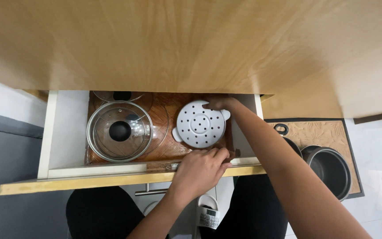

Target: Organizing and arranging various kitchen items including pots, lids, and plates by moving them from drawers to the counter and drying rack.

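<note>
The right hand lay half open, fingertips on the far rim of a white perforated steamer tray. The left hand curled loosely at the tray's near edge, over the wooden drawer's front rail. Beside the tray lay glass pot lids. Dark pots stood on the floor mat.

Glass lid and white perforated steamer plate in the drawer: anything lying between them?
Head view: nothing separate lies between the glass lid and steamer plate, only the brown drawer liner.
</note>
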